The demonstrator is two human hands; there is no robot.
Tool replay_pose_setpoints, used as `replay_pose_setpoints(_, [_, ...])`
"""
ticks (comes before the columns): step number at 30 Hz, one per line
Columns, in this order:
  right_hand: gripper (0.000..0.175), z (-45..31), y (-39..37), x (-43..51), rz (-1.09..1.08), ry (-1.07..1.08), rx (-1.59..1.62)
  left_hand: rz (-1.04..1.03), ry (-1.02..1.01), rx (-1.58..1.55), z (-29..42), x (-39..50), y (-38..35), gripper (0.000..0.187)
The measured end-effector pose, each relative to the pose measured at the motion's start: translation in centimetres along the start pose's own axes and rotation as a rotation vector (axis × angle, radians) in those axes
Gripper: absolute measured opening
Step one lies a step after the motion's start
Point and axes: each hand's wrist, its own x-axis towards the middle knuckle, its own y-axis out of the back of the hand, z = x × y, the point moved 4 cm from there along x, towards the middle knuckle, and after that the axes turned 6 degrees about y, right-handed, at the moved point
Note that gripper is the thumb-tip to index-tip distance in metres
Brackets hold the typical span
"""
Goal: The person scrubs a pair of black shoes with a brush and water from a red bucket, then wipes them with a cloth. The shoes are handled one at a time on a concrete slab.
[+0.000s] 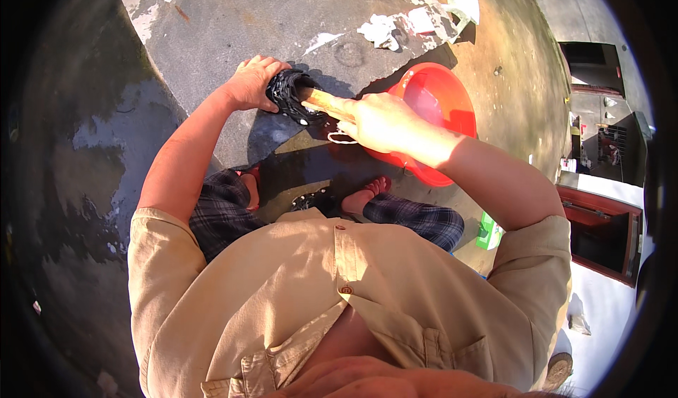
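Note:
My left hand [257,84] grips the far left side of a black, rounded, hollow thing [288,95], perhaps a shoe, flecked with white, over the edge of a stone slab [222,38]. My right hand [376,120] is closed round a wooden-handled tool [323,102], seemingly a brush, whose far end goes into the opening of the black thing. That end is hidden inside. A pale cord loop [341,138] hangs below the right hand. Just beyond my right forearm stands a red plastic basin [463,93].
Crumpled white material [380,31] and a small red-and-white packet [421,21] lie on the slab. A pale green stool or chair [463,0] stands beyond its right corner. Near my right knee is a green box [488,231]. A black, white-flecked item [310,201] lies between my feet on wet ground.

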Motion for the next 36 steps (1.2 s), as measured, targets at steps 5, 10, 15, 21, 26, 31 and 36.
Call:
replay_pose_setpoints(5, [0.046, -1.5, -0.6, 2.6, 0.061, 0.001, 0.085, 0.021, -0.001, -0.052, -0.6, 0.1, -0.5, 0.091])
replay_pose_setpoints(10, [0.049, -0.5, 0.8, -1.0, -0.003, -0.019, 0.031, 0.022, -0.011, -0.008, -0.7, 0.2, -0.3, 0.091])
replay_pose_setpoints(15, [0.048, -1.4, -0.4, 2.7, 0.038, -0.018, 0.091, 0.031, -0.011, -0.017, -0.5, 0.1, -0.5, 0.091])
replay_pose_setpoints(21, [0.049, 0.0, 0.8, -1.0, -0.036, -0.007, 0.048, 0.033, -0.03, -0.004, -0.8, 0.1, -0.6, 0.091])
replay_pose_setpoints(26, [0.046, -1.0, -0.8, 3.0, 0.083, 0.023, 0.052, 0.026, -0.028, -0.091, -1.3, 0.6, -1.0, 0.091])
replay_pose_setpoints(31, [0.048, 0.0, 0.9, -1.5, 0.007, 0.001, 0.042, 0.029, -0.042, -0.044, -1.0, -0.1, -0.7, 0.091])
replay_pose_setpoints(36, [0.045, -1.4, 0.2, 3.1, 0.089, 0.067, 0.034, 0.033, -0.03, -0.033, -0.7, 0.4, -0.5, 0.092])
